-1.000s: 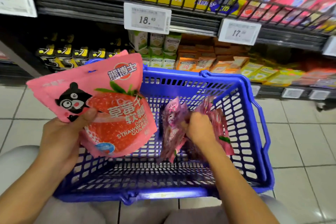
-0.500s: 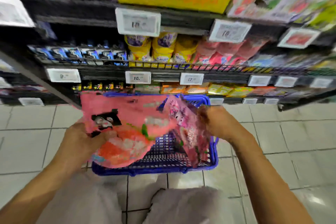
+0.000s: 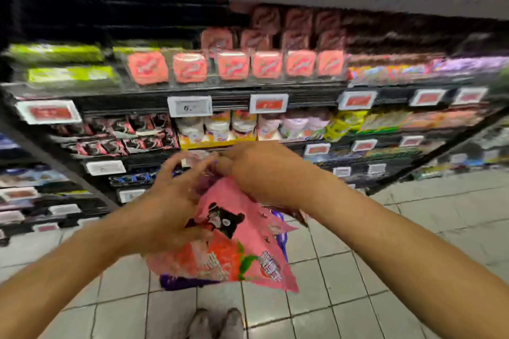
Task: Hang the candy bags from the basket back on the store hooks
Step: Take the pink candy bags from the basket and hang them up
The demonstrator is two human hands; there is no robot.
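Head view looks down at two bare arms that reach forward and meet in the middle, in front of the store shelves (image 3: pixel 248 91). Both hands hold up pink candy bags (image 3: pixel 234 245) between them. The left hand (image 3: pixel 170 201) is at the left side of the bags, with its fingers spread wide and curled loosely around the top edge; its thumb presses on the front of the bag near the black bear picture. The right hand (image 3: pixel 259 170) is just above and to the right, bent at the wrist, with its fingers closed on the top of the bags. The two hands touch or almost touch at the fingertips. The bags hang down from the hands, tilted, with a big red strawberry on the front. A little of the blue basket (image 3: pixel 179 282) peeks out under the bags, low over the tiled floor (image 3: pixel 330 297). Two shoes (image 3: pixel 217 322) show at the bottom. Everything is blurry, so small details are hard to see.
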